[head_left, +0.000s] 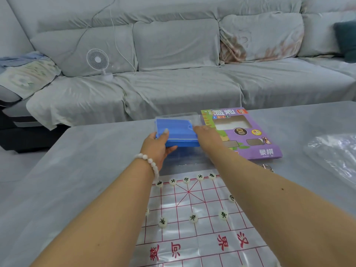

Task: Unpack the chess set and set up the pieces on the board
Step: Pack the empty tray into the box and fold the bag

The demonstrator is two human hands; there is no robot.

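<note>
Beyond the far edge of the board (192,237), above the grey surface (77,170): one blue plastic tray (178,133) with a clear lid (179,117) over its far half, held between both hands and tilted. Left hand (158,145): grips the tray's near-left corner, thumb on top, fingers curled beneath; a white bead bracelet (149,163) sits at the wrist. Right hand (207,133): laid against the tray's right end, fingers reaching towards the lid; whether this grip is curled round the tray or only pressed flat to it cannot be told. The tray thus lies between the two grips, left one lower and nearer.

Board: clear plastic sheet, red grid, red characters, flat on the surface under the forearms. Pieces (192,217): pale round discs with dark characters; five in a row on the far line, three further down the grid, others partly hidden beside the arms.

Purple box (250,137): flat on the surface, just right of the tray. Clear plastic bag (335,157): crumpled, at the right edge. Grey sofa (173,64) behind, bearing a small white fan (98,60).
</note>
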